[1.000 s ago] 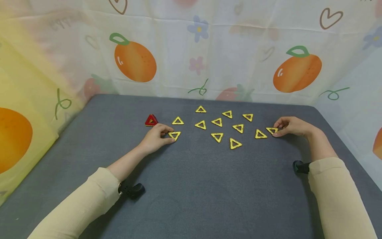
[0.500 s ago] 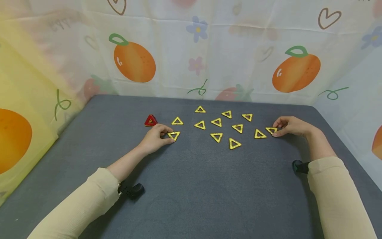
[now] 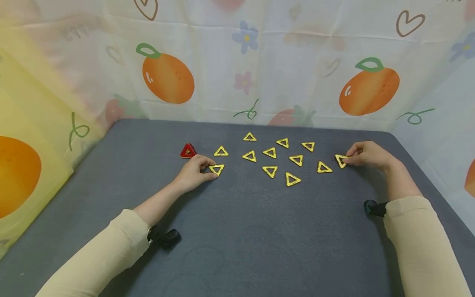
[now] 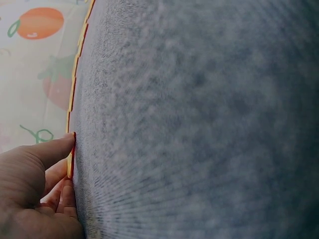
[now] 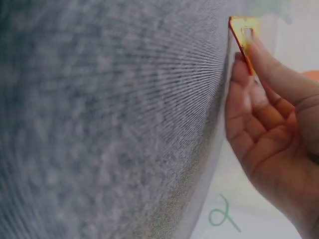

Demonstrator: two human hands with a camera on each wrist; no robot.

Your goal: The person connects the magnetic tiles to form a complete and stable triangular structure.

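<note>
Right hand [image 3: 371,156] pinches a yellow tile [image 3: 338,161] at right; left hand [image 3: 193,171] grips a second tile [image 3: 221,169] by its edges, left of centre. Judged light, stiff, probably slick: hold by the rim.

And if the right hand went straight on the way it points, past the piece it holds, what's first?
Probably the neighbouring yellow triangle, just left of the held triangle in the head view; the right hand might pass over it, as its height is unclear.
</note>
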